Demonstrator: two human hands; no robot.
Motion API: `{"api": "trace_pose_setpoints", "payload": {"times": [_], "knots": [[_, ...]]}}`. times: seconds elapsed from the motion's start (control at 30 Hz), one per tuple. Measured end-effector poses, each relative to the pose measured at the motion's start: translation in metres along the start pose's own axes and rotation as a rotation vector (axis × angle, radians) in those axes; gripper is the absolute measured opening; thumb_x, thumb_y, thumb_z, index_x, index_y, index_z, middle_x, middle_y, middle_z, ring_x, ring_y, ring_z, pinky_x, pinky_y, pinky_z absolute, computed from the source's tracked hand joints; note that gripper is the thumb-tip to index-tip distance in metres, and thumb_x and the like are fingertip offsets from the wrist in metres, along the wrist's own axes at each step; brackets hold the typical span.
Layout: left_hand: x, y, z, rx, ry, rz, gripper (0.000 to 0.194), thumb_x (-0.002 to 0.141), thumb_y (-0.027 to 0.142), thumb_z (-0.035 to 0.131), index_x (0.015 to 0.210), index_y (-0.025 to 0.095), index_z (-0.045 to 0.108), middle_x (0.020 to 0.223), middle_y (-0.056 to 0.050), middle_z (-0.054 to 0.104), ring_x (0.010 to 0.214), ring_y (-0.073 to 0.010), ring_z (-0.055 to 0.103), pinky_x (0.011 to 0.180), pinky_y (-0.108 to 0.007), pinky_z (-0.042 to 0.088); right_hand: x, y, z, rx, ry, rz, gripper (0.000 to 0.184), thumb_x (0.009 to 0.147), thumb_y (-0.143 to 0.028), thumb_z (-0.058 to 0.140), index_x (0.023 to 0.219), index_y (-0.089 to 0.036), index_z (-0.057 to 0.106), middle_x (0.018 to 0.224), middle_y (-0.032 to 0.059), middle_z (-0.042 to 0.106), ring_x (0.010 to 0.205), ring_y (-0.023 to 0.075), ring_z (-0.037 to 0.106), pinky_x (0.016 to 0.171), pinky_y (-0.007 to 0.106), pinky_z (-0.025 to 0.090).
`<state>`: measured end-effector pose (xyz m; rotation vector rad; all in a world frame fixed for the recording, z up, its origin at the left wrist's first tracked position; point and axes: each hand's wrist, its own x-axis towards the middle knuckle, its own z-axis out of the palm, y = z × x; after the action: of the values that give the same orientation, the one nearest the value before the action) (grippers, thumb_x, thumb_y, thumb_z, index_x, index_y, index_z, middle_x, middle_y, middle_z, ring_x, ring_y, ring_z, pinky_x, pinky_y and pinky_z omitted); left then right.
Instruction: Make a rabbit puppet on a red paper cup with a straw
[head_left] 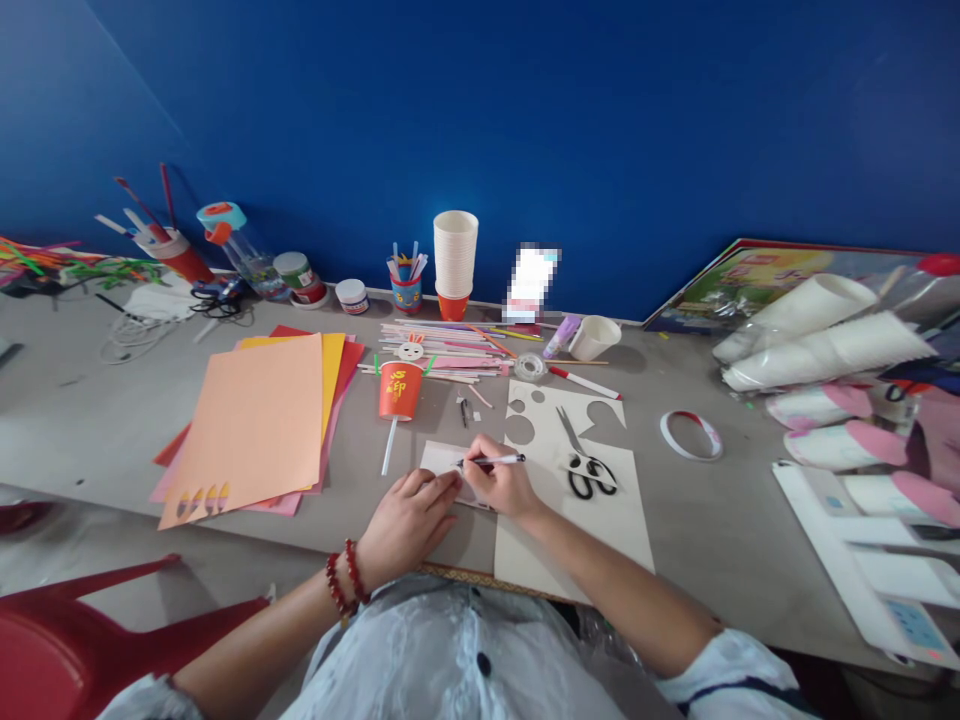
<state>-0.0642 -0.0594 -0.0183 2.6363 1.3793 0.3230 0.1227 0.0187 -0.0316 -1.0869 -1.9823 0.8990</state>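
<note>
My right hand (501,484) is closed around a white pen (495,461), its tip touching a small white paper piece (441,459) on the table. My left hand (409,522), with red bead bracelets at the wrist, lies on the lower edge of that paper, fingers curled and pressed down on it. Right beside the hands lies a large white card sheet (600,520) with round holes cut out, and black-handled scissors (586,467) rest on it. A red paper cup figure (400,388) on a white stick stands just beyond the paper.
Stacked orange, yellow and red paper sheets (259,425) lie left. A pile of straws (450,350), a stack of cups (454,262), a tape roll (529,367), a marker (583,381) and jars sit at the back. Paper cups and sheets (840,350) crowd the right. A red chair (90,630) stands lower left.
</note>
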Motion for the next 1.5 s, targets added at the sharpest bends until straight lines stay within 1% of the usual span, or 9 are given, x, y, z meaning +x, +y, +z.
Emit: {"api": "trace_pose_setpoints", "payload": {"times": [0.47,0.67,0.77,1.0,1.17,1.5], "knots": [[-0.0009,0.0002,-0.0001,0.001,0.02,0.009,0.038,0.096,0.029,0.052,0.132,0.016,0.054,0.133,-0.008,0.06,0.107,-0.0255,0.052,0.095,-0.042,0.049,0.0001,-0.0001,-0.0003,0.003,-0.011,0.005,0.012,0.084,-0.022,0.052,0.073,-0.022,0.05,0.059,-0.0035,0.053,0.05,0.0114,0.047,0.052,0.021,0.036],[-0.0003,0.0007,-0.0006,-0.003,0.023,0.002,0.039,0.097,0.029,0.052,0.134,0.017,0.053,0.132,-0.009,0.06,0.108,-0.0249,0.053,0.094,-0.042,0.05,-0.0009,-0.0001,-0.0005,-0.004,0.012,0.01,0.013,0.085,-0.022,0.051,0.072,-0.022,0.049,0.059,-0.0034,0.052,0.051,0.0115,0.048,0.051,0.021,0.037],[-0.0001,0.0009,-0.0006,-0.003,0.017,-0.004,0.038,0.097,0.029,0.05,0.133,0.018,0.054,0.131,-0.009,0.06,0.107,-0.0249,0.053,0.094,-0.043,0.05,-0.0008,-0.0004,-0.0004,-0.002,0.001,0.015,0.012,0.085,-0.022,0.051,0.073,-0.022,0.05,0.059,-0.0032,0.053,0.051,0.0117,0.048,0.051,0.021,0.037],[-0.0004,0.0006,-0.0005,0.007,0.005,0.005,0.039,0.097,0.029,0.051,0.133,0.016,0.053,0.134,-0.008,0.059,0.108,-0.0258,0.052,0.095,-0.042,0.049,-0.0009,-0.0022,-0.0008,-0.005,0.012,0.034,0.013,0.084,-0.022,0.05,0.071,-0.023,0.049,0.057,-0.0029,0.053,0.051,0.0126,0.049,0.049,0.021,0.037],[-0.0005,0.0009,-0.0001,0.004,0.011,-0.003,0.039,0.096,0.029,0.052,0.134,0.019,0.053,0.133,-0.008,0.059,0.109,-0.0253,0.053,0.094,-0.042,0.049,-0.0006,-0.0018,-0.0012,0.006,-0.002,0.029,0.012,0.084,-0.023,0.051,0.072,-0.023,0.049,0.057,-0.0033,0.052,0.05,0.0122,0.048,0.049,0.02,0.036],[-0.0005,0.0005,-0.0009,-0.001,0.009,0.004,0.039,0.096,0.028,0.053,0.134,0.017,0.053,0.134,-0.008,0.06,0.109,-0.0256,0.053,0.094,-0.043,0.05,-0.0012,-0.0009,-0.0006,0.0,0.007,0.034,0.013,0.084,-0.023,0.051,0.072,-0.022,0.049,0.058,-0.0034,0.052,0.05,0.0119,0.048,0.049,0.02,0.037]]}}
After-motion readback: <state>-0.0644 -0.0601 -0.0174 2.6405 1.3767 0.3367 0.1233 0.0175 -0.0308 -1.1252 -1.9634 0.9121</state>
